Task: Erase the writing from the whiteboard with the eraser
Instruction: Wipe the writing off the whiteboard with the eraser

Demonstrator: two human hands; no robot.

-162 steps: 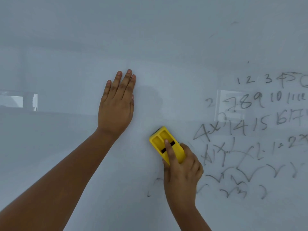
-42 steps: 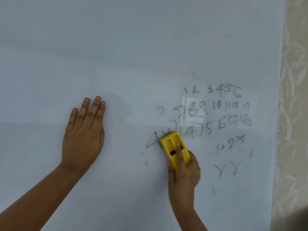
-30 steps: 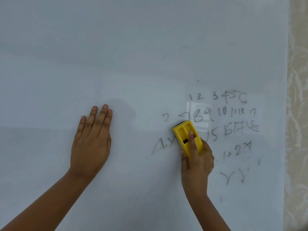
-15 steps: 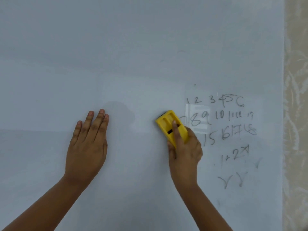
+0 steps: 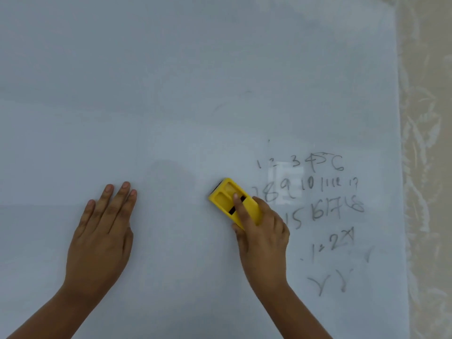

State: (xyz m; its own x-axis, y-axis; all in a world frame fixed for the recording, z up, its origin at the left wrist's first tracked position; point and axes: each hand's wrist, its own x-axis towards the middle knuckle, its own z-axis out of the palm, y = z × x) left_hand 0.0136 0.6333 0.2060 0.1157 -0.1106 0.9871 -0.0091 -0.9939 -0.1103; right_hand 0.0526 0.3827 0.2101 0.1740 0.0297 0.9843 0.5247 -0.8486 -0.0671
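R hand [image 5: 263, 237] presses eraser [image 5: 232, 199] on whiteboard [image 5: 195, 94].

**Beside my work: the patterned wall**

Only one thing here lies outside my job: the wall covering [image 5: 426, 167] along the right edge of my view. It is cream and beige, printed with a pale leaf or frond pattern that repeats from top to bottom. It runs the full height of what I see as a narrow strip. The pattern looks soft and a little blurred, so I cannot make out finer detail.
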